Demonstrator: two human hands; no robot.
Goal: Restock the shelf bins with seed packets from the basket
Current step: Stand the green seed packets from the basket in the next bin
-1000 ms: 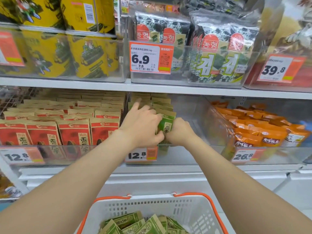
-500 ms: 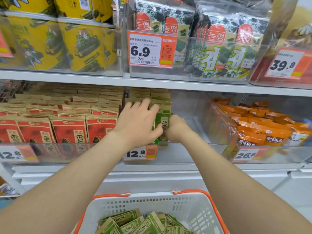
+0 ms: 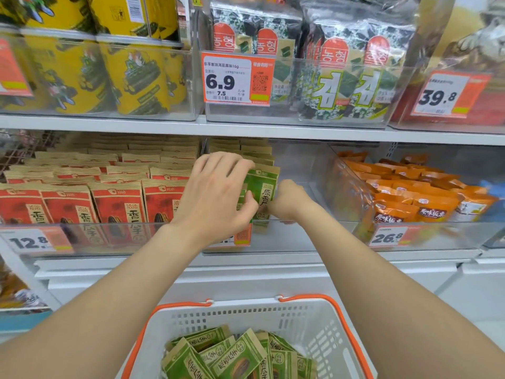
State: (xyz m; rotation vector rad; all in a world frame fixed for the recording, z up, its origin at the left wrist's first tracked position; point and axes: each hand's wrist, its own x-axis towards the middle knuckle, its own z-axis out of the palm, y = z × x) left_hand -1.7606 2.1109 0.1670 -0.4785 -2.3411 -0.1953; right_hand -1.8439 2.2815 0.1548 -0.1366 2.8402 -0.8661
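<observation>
A green seed packet stands upright at the front of the middle clear shelf bin, ahead of a row of the same green packets. My left hand lies over its left side, thumb pressed on the packet's face. My right hand grips its right edge; those fingers are hidden behind the packet. Below, a white basket with orange handles holds several green seed packets.
The left bin holds several red seed packets; the right bin holds orange packets. Above, a shelf edge carries bins of yellow cans and seaweed bags. Price tags hang on the bin fronts.
Both hands stay on the front green packet, which now stands a little more upright and further forward. The camera view has shifted slightly.
</observation>
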